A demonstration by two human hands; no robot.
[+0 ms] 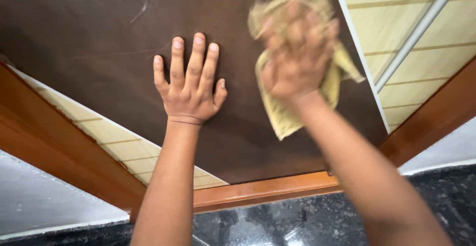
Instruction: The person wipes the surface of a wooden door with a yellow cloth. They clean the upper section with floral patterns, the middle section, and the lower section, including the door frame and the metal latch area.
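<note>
Left hand: open, fingers spread, palm flat on dark brown panel. Right hand: blurred, pressing a crumpled yellow cloth against the same panel, just beside the left hand. Orange-brown wooden frame borders the panel; dark speckled stone floor lies below.

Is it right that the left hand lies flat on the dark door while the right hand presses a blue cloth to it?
Not quite: the cloth is yellow, not blue. The head view shows the left hand flat on the dark door and the right hand pressing the cloth to it.
</note>
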